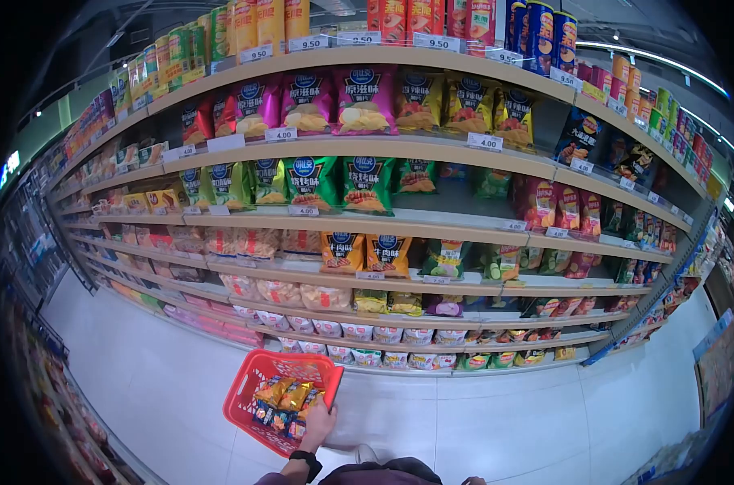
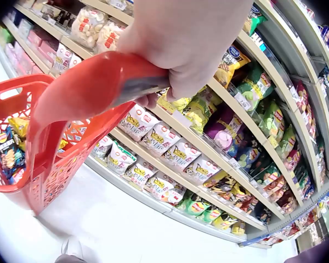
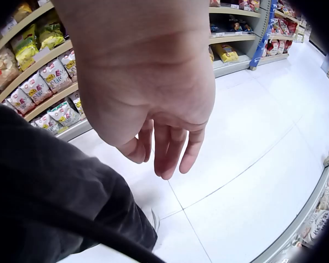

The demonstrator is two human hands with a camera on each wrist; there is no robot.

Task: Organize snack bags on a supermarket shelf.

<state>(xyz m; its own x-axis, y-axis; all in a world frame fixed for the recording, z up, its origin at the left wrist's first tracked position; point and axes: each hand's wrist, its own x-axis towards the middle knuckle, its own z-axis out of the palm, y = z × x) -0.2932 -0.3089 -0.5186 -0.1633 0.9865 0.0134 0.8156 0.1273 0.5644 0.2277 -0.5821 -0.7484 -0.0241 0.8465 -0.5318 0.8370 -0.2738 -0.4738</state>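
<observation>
My left hand (image 1: 319, 423) grips the red handle (image 2: 82, 87) of a plastic shopping basket (image 1: 234, 398), its fingers curled round the bar. Inside the basket lie several gold and dark blue snack bags (image 1: 292, 396). On the right side, my right hand (image 3: 151, 93) hangs beside dark trousers, fingers loosely bent and pointing down at the floor, with nothing in it. Only a sliver of that hand shows at the bottom of the head view.
A long curved-looking shelf unit (image 1: 456, 220) stands ahead, stocked with chip bags such as green ones (image 1: 368, 184) and purple ones (image 1: 365, 101). Chip cans (image 1: 538, 36) line its top. White tiled floor (image 1: 496, 412) spreads below. More shelving (image 1: 719, 356) edges the right.
</observation>
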